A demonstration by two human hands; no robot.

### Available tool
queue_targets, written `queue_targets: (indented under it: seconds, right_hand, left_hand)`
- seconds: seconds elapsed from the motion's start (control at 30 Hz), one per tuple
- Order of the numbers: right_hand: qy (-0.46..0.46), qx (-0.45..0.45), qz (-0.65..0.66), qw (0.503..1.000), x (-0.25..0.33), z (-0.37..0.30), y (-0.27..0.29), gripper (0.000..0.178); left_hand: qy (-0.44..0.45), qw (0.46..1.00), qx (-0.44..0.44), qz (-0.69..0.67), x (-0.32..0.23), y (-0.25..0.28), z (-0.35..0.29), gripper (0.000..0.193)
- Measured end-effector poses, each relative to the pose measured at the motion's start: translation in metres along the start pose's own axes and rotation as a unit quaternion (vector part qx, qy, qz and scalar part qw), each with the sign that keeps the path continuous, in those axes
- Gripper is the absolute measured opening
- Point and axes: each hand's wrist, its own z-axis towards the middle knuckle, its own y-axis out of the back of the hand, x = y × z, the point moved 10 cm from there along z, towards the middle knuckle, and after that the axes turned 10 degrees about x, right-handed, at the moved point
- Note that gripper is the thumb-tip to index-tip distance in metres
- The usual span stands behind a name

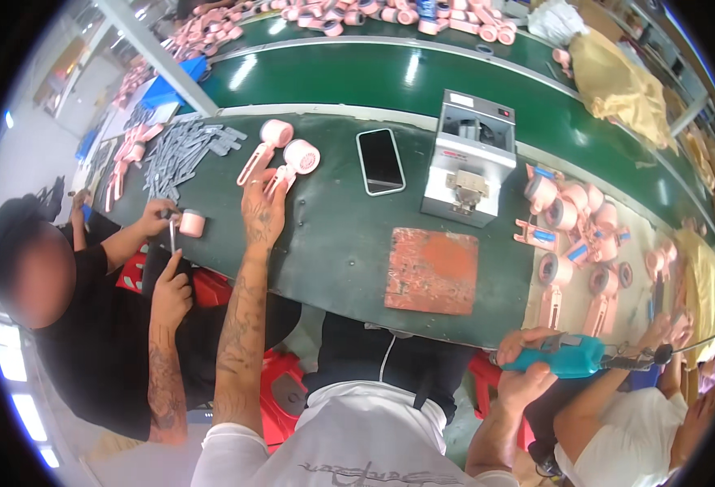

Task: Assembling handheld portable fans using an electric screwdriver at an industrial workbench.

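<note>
My left hand (263, 214) reaches over the bench and has its fingers closed on the handle of a pink handheld fan (301, 157) with a round head. A second pink fan (275, 134) lies right beside it, its slotted handle slanting toward me. At the right, off the bench's near edge, my right hand (523, 375) is wrapped round a teal electric screwdriver (567, 357). The screwdriver lies sideways, and a dark cord runs off its right end. Between my hands, a worn red square pad (432, 270) rests on the green bench.
A white-framed phone (380, 162) and a grey metal machine (469, 158) stand on the bench. Pink fan parts (572, 207) crowd the right; grey strips (180, 154) pile at left. Co-workers sit on both sides; the left one's hand (171, 296) works close by. A green conveyor (333, 73) runs behind.
</note>
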Motion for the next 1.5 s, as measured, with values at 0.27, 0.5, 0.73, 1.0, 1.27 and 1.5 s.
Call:
queue_targets:
  seconds: [0.27,0.5,0.73,1.0,1.27,1.5]
  right_hand:
    - [-0.018,-0.020,-0.032,0.999,0.016,-0.011,0.015,0.074]
    - [-0.057,0.035,-0.017,0.998,0.003,-0.013,-0.004,0.076]
    - [-0.064,0.024,-0.006,0.998,0.016,-0.027,0.008,0.076]
    - [-0.064,0.024,-0.013,0.998,0.016,-0.029,0.017,0.075]
    - [-0.057,0.029,-0.040,0.997,0.007,-0.011,0.017,0.077]
    - [-0.044,0.046,-0.005,0.998,0.002,0.037,-0.022,0.075]
  left_hand:
    - [-0.219,0.975,0.042,0.003,-0.172,-0.056,-0.021,0.029]
    - [-0.310,0.909,0.269,-0.073,-0.311,-0.170,-0.106,0.026]
    - [-0.340,0.862,0.373,-0.044,-0.399,-0.279,-0.160,0.055]
    - [-0.243,0.902,0.357,-0.009,-0.376,-0.279,-0.165,0.043]
    - [-0.341,0.881,0.319,-0.073,-0.328,-0.172,-0.136,0.021]
    - [-0.321,0.901,0.267,-0.123,-0.270,-0.142,-0.111,0.020]
